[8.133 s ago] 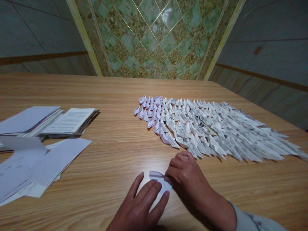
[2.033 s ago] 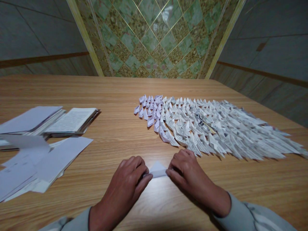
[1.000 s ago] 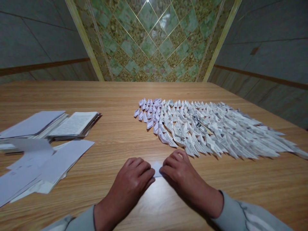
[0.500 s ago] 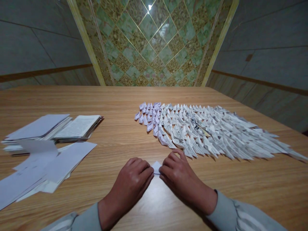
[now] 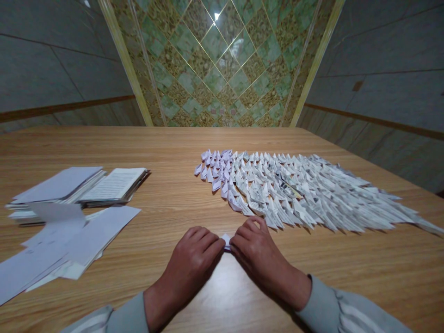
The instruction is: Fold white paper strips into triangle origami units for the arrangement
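Note:
Between my hands is a small piece of folded white paper [image 5: 226, 241], its pointed tip facing away from me. My left hand [image 5: 194, 254] is closed on its left side, thumb and fingers pressed together. On the right side my right hand [image 5: 255, 252] pinches it too, its index finger bent up. Most of the paper is hidden behind the fingers. Just beyond my right hand begin the rows of folded paper boats [image 5: 287, 189], lilac at the left end and white or printed further right.
Two stacks of paper, one plain-topped [image 5: 60, 184] and one with printed text [image 5: 116, 185], lie at the left. Nearer me are loose white sheets [image 5: 104, 226], one with a raised flap. The wooden table [image 5: 166, 152] reaches back to a tiled wall [image 5: 222, 69].
My left hand has shifted slightly right, closer to my right hand, so less of the folded paper shows between them. The view has tilted a little.

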### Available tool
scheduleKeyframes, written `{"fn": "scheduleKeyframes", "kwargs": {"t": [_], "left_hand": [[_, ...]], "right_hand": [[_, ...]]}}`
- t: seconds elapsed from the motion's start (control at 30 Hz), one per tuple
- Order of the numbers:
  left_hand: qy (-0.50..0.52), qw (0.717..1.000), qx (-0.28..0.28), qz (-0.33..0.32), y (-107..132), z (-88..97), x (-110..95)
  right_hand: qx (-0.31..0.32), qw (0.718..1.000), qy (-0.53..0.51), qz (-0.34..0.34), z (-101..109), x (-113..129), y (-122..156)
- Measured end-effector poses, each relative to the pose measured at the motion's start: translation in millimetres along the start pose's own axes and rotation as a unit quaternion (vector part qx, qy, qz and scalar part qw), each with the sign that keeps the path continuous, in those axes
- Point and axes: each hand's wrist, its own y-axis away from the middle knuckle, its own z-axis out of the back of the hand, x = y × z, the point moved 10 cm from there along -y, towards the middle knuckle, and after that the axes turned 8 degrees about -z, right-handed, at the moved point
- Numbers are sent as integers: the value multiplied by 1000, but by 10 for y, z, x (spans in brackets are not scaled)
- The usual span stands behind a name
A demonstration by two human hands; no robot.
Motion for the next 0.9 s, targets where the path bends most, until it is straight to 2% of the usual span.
{"fn": "scheduleKeyframes", "kwargs": {"t": [0.13,0.3,0.47,0.6,0.77,0.9], "left_hand": [[44,998,-48,10,-4,126,0],[101,993,-48,40,-5,158,-3],[140,988,-43,44,2,176,39],[186,981,-27,52,10,164,105],[222,972,-19,68,16,203,162],[237,968,-24,82,14,268,229]], "right_hand": [[-21,999,-36,12,106,83,30],[-60,995,-77,14,207,99,59],[-16,988,-156,-9,196,36,42],[22,983,-181,-8,200,19,28],[32,979,-202,-11,262,-50,17],[27,973,-227,-27,359,-228,-2]]}}
